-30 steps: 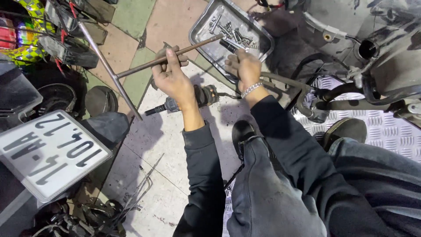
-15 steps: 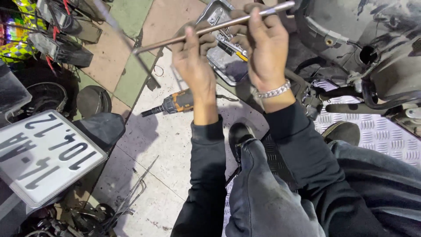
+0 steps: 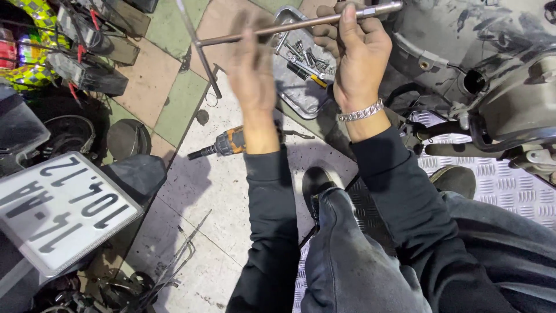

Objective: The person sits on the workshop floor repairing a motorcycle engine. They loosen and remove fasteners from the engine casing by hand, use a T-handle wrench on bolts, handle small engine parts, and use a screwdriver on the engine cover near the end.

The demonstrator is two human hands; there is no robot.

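Two hands (image 3: 307,64) on one T-handle wrench (image 3: 289,26), above one metal tray (image 3: 289,87).

White rectangular number plate (image 3: 55,211) with black characters, tilted, at lower left.

**Workshop floor and surroundings seen from above**

A metal tray (image 3: 301,95) of bolts and small tools lies on the tiled floor (image 3: 220,185) just below and between the hands. An orange-and-black power driver (image 3: 223,145) lies on the tiles beneath the left wrist. Far to the left, a white number plate (image 3: 55,211) sits tilted, with a round dark cover (image 3: 127,139) above it. Loose wire pieces (image 3: 174,266) rest near the lower left. To the right of the hands stands a grey engine casing (image 3: 498,87) over a ridged metal plate (image 3: 504,185). Two dark shoes (image 3: 315,179) rest below.
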